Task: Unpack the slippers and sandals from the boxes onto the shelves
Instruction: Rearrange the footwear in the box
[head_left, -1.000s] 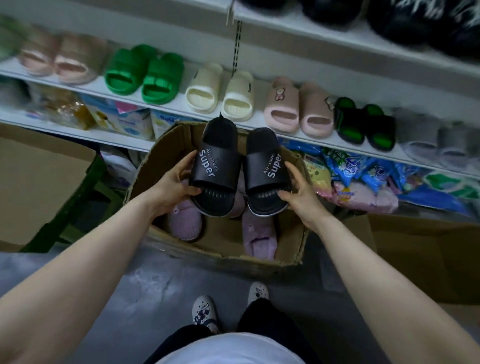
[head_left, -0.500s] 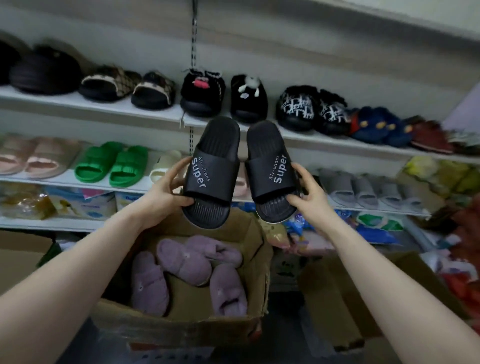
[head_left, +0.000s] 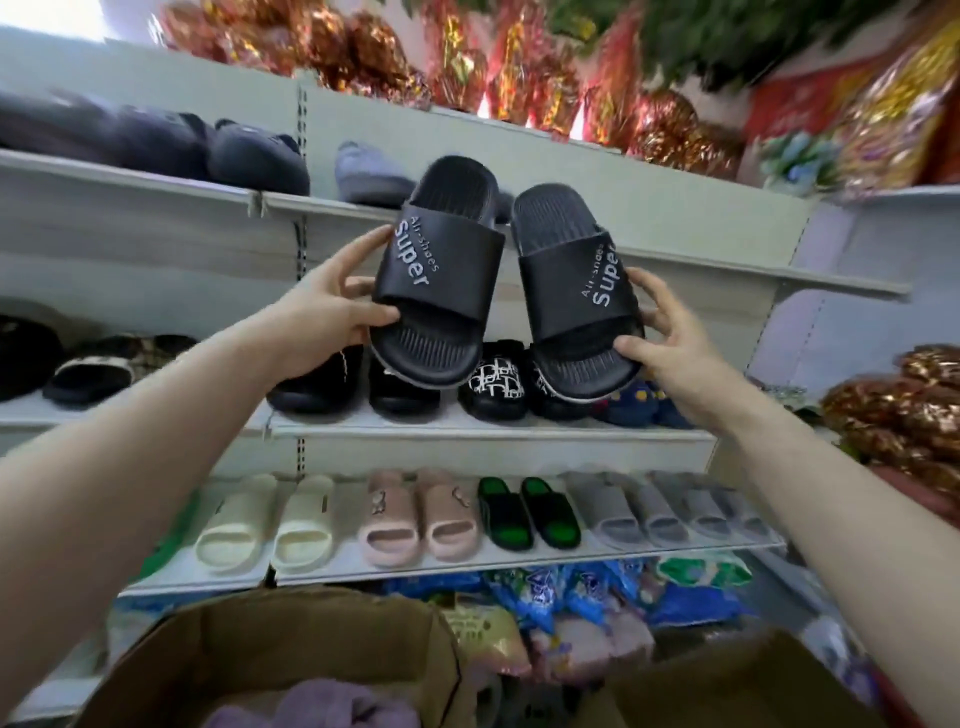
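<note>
Black "Super" slides, seemingly "Air-shoes", in both hands' fingers.

Cardboard box — cut off by the bottom edge; the purple slippers inside show only in part. Two black slides cover parts of the dark slippers behind. Top-shelf decorations — blurred.

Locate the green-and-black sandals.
In the head view, the green-and-black sandals sit on the lower slipper shelf, between pink slippers and grey slippers.
</note>
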